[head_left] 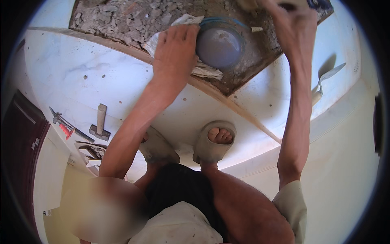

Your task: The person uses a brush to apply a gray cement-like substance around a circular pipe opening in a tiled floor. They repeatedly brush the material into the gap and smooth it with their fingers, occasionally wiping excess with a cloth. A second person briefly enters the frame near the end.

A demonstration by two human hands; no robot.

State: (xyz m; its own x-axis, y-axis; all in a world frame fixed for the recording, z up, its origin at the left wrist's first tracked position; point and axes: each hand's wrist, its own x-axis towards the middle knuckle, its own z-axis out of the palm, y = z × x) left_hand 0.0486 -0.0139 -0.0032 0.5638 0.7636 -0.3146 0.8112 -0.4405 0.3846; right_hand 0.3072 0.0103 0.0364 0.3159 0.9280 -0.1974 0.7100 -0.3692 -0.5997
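Observation:
My left hand [176, 51] bears down on a crumpled, off-white piece of cloth or sacking [209, 71], fingers side by side and bent over it. Right beside that hand is a round grey pipe end or cover [219, 46], smooth on top, with a blue band along its far rim. It sits in an opening in the floor [126, 20] with rough, broken mortar inside. At the upper right, my right hand [294, 22] reaches over the opening's edge. Its fingers are blurred and partly cut off by the picture's top, so what it holds cannot be made out.
White marble-look floor tiles [118, 81] surround the opening. A trowel [329, 77] lies at the right. To the left lie a hammer [100, 122], a tool with a red handle [67, 131] and other hand tools [95, 151]. My sandalled feet [215, 140] stand close to the opening.

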